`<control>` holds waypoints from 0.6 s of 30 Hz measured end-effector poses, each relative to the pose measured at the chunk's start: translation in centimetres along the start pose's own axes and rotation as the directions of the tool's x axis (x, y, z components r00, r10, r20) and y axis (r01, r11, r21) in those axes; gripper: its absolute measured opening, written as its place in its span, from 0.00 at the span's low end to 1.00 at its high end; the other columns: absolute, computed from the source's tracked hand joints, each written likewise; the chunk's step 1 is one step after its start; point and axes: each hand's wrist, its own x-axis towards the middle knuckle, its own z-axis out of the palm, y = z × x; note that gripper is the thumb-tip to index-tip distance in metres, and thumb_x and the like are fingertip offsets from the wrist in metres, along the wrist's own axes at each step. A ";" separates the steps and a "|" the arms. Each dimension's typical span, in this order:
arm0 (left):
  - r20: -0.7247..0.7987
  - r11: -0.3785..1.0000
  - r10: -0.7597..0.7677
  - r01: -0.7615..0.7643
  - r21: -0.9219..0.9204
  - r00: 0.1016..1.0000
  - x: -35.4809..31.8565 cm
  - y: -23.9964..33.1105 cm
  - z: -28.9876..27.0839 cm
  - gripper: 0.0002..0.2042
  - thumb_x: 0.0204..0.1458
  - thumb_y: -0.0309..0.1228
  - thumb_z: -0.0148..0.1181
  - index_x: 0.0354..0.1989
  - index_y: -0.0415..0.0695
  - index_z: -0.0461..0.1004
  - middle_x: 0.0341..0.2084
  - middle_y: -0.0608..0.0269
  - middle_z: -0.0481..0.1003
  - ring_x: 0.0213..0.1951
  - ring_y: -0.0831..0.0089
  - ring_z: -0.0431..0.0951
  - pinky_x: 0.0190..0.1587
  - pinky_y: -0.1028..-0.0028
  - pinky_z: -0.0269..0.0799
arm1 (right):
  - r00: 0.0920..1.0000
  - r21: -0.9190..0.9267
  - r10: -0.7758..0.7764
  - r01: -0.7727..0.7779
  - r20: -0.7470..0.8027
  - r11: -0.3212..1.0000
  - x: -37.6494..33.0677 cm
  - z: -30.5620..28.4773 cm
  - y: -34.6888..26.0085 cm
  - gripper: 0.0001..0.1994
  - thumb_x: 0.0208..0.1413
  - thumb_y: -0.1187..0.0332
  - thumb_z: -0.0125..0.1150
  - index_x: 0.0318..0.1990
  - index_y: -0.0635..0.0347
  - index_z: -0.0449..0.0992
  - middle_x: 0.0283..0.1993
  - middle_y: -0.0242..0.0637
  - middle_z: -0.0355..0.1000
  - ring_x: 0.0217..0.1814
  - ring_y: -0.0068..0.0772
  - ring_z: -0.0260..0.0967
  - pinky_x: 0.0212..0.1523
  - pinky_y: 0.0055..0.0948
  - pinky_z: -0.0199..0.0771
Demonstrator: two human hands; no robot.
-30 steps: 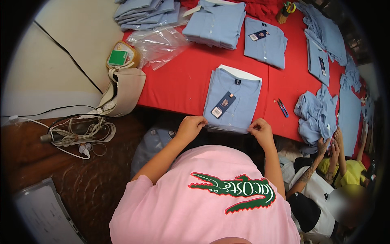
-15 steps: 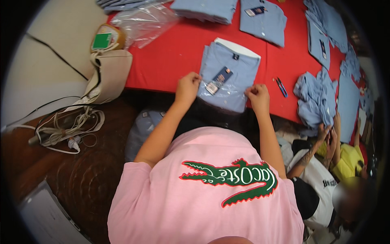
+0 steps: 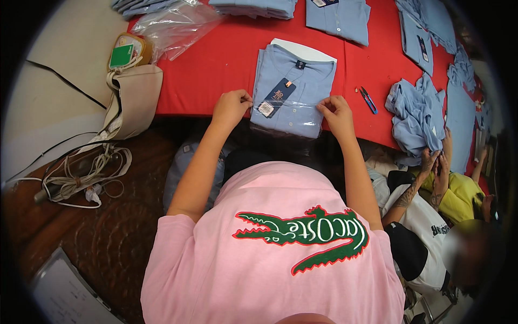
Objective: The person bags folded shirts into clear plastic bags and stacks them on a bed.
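At the tabletop [image 3: 210,70], your fingers [image 3: 246,99] pinch the slippery-looking bag [image 3: 272,129] at its sides, a sensible hold around the soft-looking shirt [image 3: 315,78].

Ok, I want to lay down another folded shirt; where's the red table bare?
Widest: the table left of the folded shirt, bordered by the beige bag, the loose clear plastic and the left hand. A narrower strip lies between that shirt and the blue snips. It's crowded along the far side, with folded stacks, and at right, around the crumpled blue cloth.
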 end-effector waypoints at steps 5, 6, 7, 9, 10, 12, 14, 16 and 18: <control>-0.148 0.958 0.211 -0.174 0.227 0.966 1.9 0.2 0.8 0.04 0.53 0.23 0.65 0.35 0.36 0.79 0.29 0.51 0.82 0.31 0.59 0.84 0.37 0.65 0.78 | 0.999 0.045 0.034 -0.034 -0.015 0.998 1.2 0.6 1.1 0.06 0.57 0.72 0.71 0.38 0.65 0.82 0.33 0.37 0.74 0.33 0.27 0.69 0.38 0.29 0.71; -0.174 0.976 0.177 -0.150 0.158 0.969 2.4 0.3 1.5 0.03 0.54 0.23 0.65 0.35 0.36 0.78 0.29 0.51 0.82 0.30 0.60 0.83 0.37 0.65 0.78 | 0.998 0.097 0.058 -0.056 -0.025 0.994 1.3 0.8 1.1 0.06 0.58 0.72 0.71 0.38 0.66 0.82 0.33 0.36 0.74 0.33 0.26 0.69 0.37 0.29 0.71; -0.197 0.988 0.142 -0.126 0.089 0.970 2.8 0.2 1.8 0.03 0.55 0.23 0.64 0.34 0.36 0.77 0.28 0.52 0.81 0.29 0.61 0.83 0.37 0.66 0.78 | 0.998 0.101 0.065 -0.063 -0.019 0.993 1.3 0.9 1.2 0.06 0.58 0.72 0.71 0.38 0.66 0.82 0.32 0.35 0.74 0.32 0.25 0.69 0.36 0.28 0.71; -0.147 0.995 -0.014 0.000 -0.097 0.989 3.7 -1.8 3.2 0.03 0.59 0.23 0.62 0.36 0.37 0.75 0.29 0.55 0.80 0.29 0.66 0.82 0.37 0.67 0.78 | 0.997 0.107 0.077 -0.075 -0.009 0.991 1.4 0.8 1.0 0.06 0.59 0.72 0.71 0.38 0.65 0.82 0.30 0.32 0.75 0.31 0.22 0.68 0.35 0.27 0.70; -0.113 0.980 -0.089 0.066 -0.186 0.990 3.9 -2.9 3.7 0.03 0.60 0.24 0.62 0.37 0.37 0.74 0.30 0.56 0.80 0.29 0.68 0.82 0.36 0.68 0.79 | 0.997 0.123 0.082 -0.081 0.004 0.989 1.5 0.9 1.0 0.06 0.60 0.71 0.71 0.38 0.65 0.81 0.30 0.31 0.75 0.31 0.21 0.68 0.35 0.26 0.70; 0.122 0.853 -0.189 0.224 -0.472 0.974 2.4 -2.1 3.7 0.04 0.63 0.24 0.60 0.37 0.37 0.73 0.31 0.58 0.79 0.31 0.72 0.82 0.36 0.69 0.78 | 0.993 0.145 0.114 -0.114 0.011 0.983 1.0 0.4 2.0 0.06 0.60 0.71 0.70 0.38 0.64 0.81 0.29 0.29 0.75 0.31 0.19 0.68 0.34 0.25 0.70; 0.317 0.728 -0.180 0.342 -0.594 0.931 -0.3 -2.0 3.4 0.06 0.65 0.26 0.60 0.37 0.37 0.73 0.32 0.59 0.80 0.34 0.74 0.82 0.37 0.69 0.78 | 0.979 0.199 0.188 -0.201 0.081 0.959 0.3 -0.4 2.1 0.05 0.61 0.71 0.70 0.38 0.63 0.81 0.29 0.27 0.74 0.30 0.18 0.67 0.34 0.24 0.70; 0.451 0.682 -0.114 0.400 -0.613 0.885 -3.1 -2.7 3.3 0.08 0.66 0.28 0.60 0.37 0.35 0.74 0.32 0.59 0.81 0.36 0.75 0.83 0.39 0.66 0.77 | 0.967 0.217 0.219 -0.243 0.129 0.946 -0.1 -1.0 1.8 0.05 0.62 0.71 0.70 0.39 0.63 0.81 0.29 0.27 0.74 0.31 0.18 0.68 0.34 0.25 0.70; 0.288 0.864 -0.050 0.186 -0.468 0.956 -5.2 -1.8 3.2 0.08 0.66 0.28 0.60 0.37 0.35 0.75 0.32 0.58 0.80 0.36 0.72 0.83 0.41 0.65 0.77 | 0.965 0.205 0.217 -0.244 0.146 0.948 -0.7 -1.3 1.6 0.05 0.62 0.71 0.69 0.39 0.64 0.81 0.31 0.30 0.75 0.32 0.21 0.69 0.36 0.26 0.72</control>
